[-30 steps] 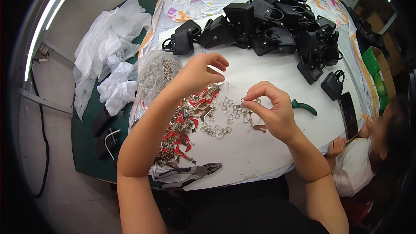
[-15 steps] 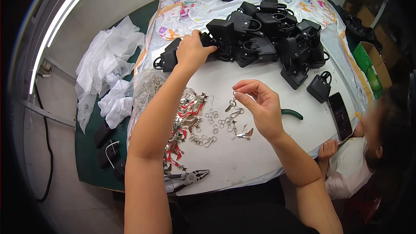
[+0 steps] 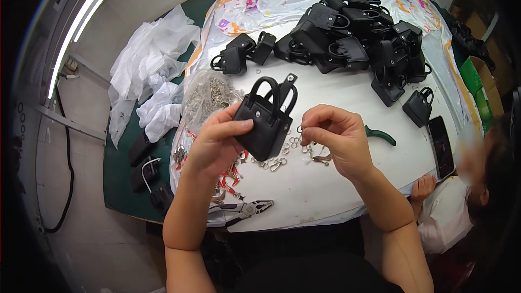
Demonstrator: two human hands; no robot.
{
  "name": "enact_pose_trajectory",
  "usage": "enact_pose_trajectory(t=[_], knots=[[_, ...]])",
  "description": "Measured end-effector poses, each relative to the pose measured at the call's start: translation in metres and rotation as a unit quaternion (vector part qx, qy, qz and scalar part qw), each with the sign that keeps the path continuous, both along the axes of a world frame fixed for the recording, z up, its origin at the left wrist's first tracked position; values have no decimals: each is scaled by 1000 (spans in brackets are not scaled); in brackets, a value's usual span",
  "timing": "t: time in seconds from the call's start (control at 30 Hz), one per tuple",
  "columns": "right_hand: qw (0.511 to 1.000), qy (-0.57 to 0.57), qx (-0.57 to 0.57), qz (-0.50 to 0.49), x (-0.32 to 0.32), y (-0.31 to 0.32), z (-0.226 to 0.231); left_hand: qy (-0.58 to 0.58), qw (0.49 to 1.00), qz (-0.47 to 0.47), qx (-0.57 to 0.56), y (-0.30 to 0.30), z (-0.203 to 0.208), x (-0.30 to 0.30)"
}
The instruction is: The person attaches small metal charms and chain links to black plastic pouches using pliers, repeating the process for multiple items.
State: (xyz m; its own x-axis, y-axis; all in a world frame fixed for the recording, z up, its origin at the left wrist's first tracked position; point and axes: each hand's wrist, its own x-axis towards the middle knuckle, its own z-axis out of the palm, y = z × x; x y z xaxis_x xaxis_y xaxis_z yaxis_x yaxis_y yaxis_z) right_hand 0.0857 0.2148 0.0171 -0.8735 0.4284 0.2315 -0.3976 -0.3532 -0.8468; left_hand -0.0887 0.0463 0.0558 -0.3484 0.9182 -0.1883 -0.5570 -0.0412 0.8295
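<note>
My left hand [image 3: 214,138] is closed around the side of a miniature black handbag [image 3: 261,127], which it holds up over the table. The little bag has two upright loop handles and a strap with a silver stud rising beside them. To its right, my right hand [image 3: 336,135] pinches a small silver metal ring [image 3: 299,129] between thumb and fingertips. Beneath the hands lie loose rings and clasps [image 3: 278,164] and a shoe-shaped charm [image 3: 322,158]. Red and silver shoe charms [image 3: 230,179] are partly hidden behind my left hand and the bag.
More black mini bags are heaped at the back [image 3: 347,38]. Pliers [image 3: 244,211] lie near the front edge; a green tool handle [image 3: 382,135] and a phone [image 3: 441,146] are at right. A plastic bag of metal parts [image 3: 209,95] sits left. Another person's hand [image 3: 423,187] rests at the right edge.
My left hand has taken a black mini handbag from the back group and brought it near, beside my right hand. The right hand still pinches the ring. The view has shifted slightly.
</note>
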Motion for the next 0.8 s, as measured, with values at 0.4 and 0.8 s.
enact_pose_trajectory(t=[0.4, 0.8], knots=[[976, -11, 213, 42, 5, -23, 6, -32, 998, 45, -3, -53, -24, 35], [988, -29, 115, 102, 2, -34, -8, 127, 979, 149, 52, -72, -42, 52]])
